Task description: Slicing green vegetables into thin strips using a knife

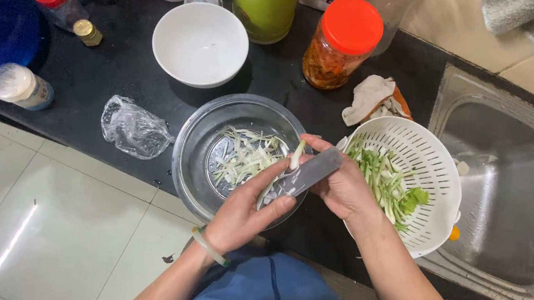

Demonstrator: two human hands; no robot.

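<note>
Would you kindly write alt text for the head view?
Over a glass bowl of pale shreds, the right hand holds a knife to a scallion stalk gripped by the left hand; a white colander of greens sits beside.

We see bare black counter (123, 69) left of the glass bowl (190, 155), only a crumpled plastic bag (133, 129) there, white bowl (200, 44) and orange-lidded jar (343, 43) blocking behind, white colander (433, 171) hard against our right, sink (507, 188) open beyond.
</note>
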